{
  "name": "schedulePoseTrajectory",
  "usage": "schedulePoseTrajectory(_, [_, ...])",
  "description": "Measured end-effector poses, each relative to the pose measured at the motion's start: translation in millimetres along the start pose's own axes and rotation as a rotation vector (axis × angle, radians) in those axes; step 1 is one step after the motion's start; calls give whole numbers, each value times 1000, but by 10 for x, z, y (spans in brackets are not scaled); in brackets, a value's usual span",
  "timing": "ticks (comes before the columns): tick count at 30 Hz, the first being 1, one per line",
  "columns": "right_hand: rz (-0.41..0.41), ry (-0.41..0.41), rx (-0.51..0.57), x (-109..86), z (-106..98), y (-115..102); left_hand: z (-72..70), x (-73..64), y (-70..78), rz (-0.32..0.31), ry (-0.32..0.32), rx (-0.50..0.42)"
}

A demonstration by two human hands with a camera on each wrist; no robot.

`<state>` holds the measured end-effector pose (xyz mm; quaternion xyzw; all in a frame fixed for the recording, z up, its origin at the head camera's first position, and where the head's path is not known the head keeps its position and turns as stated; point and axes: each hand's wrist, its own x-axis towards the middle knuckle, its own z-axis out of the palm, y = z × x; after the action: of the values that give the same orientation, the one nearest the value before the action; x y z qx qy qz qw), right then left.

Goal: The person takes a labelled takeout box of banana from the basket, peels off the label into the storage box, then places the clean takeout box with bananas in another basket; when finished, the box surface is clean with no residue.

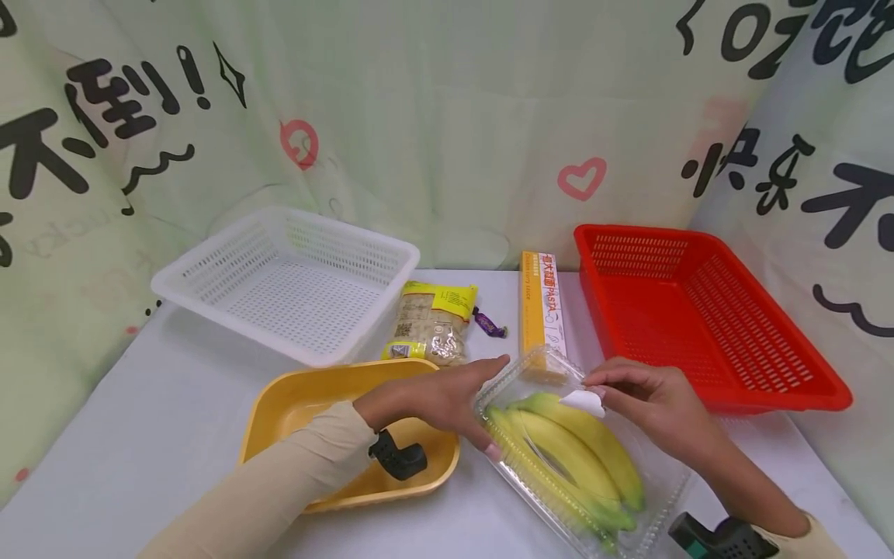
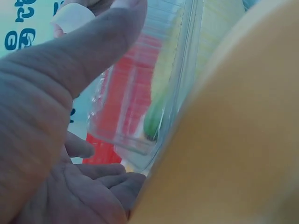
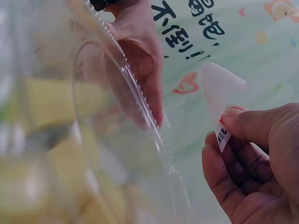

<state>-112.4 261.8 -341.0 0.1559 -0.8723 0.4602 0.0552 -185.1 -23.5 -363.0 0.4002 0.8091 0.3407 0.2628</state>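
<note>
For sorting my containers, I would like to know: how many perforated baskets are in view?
2. The white basket is at the back left, behind the yellow basin; the red basket is at the back right, beside the pasta box.

In the head view the light is bright, soft and rather even, with faint shadows on the table below the white basket. The clear box shows small glints along its ridged edge, and the snack bag shines a little. Near the corners, the letters on the curtain look stretched (as through a wide lens). The left wrist view is dimmer and bluish, with a tan shape blurred at right. In the right wrist view the clear box is out of focus, but the label is clearer.
</note>
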Motion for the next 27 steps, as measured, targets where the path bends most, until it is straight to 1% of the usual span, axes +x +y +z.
schedulePoseTrajectory(6, [-49, -24, -19, 85, 62, -153, -66, -118, 9, -2, 11, -42])
schedulePoseTrajectory(8, [-44, -30, -31, 119, 90, -204, -103, -155, 26, -9, 14, -42])
schedulePoseTrajectory(13, [-4, -57, -7, 200, 178, -297, -199, -283, 72, 13, 41, -33])
schedulePoseTrajectory(16, [7, -93, 20, 251, 231, -336, -228, -391, 76, 16, 64, -40])
schedulePoseTrajectory(19, [-12, -129, 27, 310, 292, -382, -247, -509, 64, 14, 94, -45])
schedulePoseTrajectory(23, [-42, -180, 45, 381, 368, -449, -274, -668, 49, 45, 129, -89])
schedulePoseTrajectory(26, [-37, -217, 48, 422, 425, -500, -300, -816, 51, 63, 148, -127])
schedulePoseTrajectory(27, [-33, -227, 46, 436, 445, -512, -310, -871, 56, 59, 154, -140])
